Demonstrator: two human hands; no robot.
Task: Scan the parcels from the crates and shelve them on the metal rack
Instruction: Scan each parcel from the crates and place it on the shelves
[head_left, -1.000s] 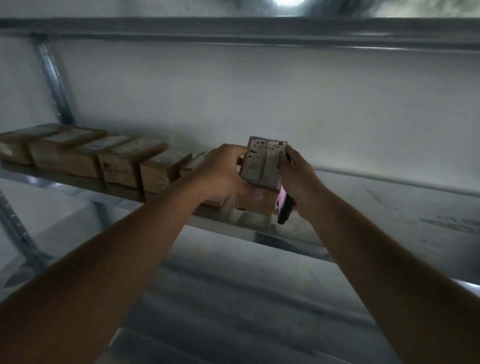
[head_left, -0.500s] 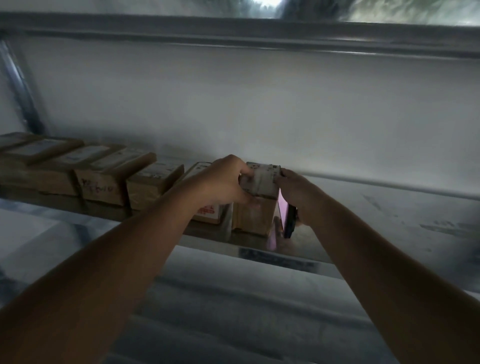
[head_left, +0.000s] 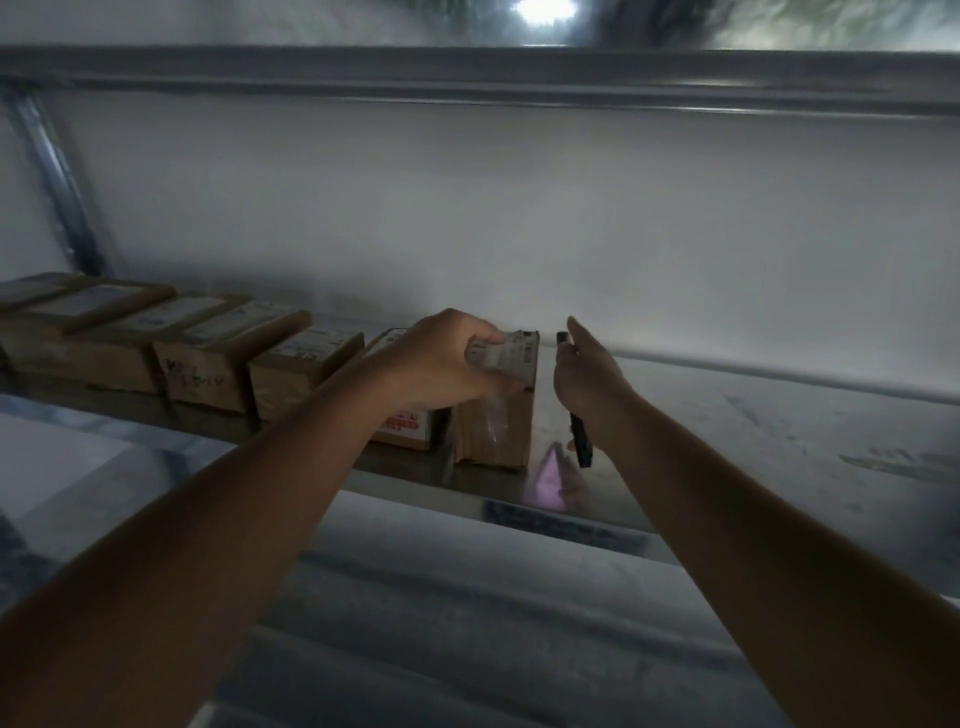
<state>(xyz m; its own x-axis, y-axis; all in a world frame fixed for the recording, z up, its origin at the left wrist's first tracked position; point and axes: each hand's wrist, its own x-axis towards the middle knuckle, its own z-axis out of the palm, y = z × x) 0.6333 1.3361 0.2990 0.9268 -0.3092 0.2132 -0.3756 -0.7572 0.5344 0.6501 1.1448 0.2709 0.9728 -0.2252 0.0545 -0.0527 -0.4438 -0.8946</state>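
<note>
Nearest, shelf edge: the front lip of the shelf ran across the view, a pink glow reflected on it just right of the parcel.
Right hand: the right hand sat just right of the parcel, apart from it, its thumb and lower fingers closed round a dark phone held on edge, the forefinger pointing up and away.
Left hand: the left hand lay over the parcel's top from the left, fingers curled onto the label and thumb against the front face, gripping it.
Parcel: the parcel stood on the shelf as the right end of the row, touching or nearly touching the box on its left; its long axis ran front to back, like its neighbours.
Key relation: the parcel lay directly under the left hand, the nearer one; open shelf lay to its right.
Row: more boxes ran off to the left.
Judgement: placement looked all but done; letting go seemed to be what remained.
Far: a pale wall closed the back.
</note>
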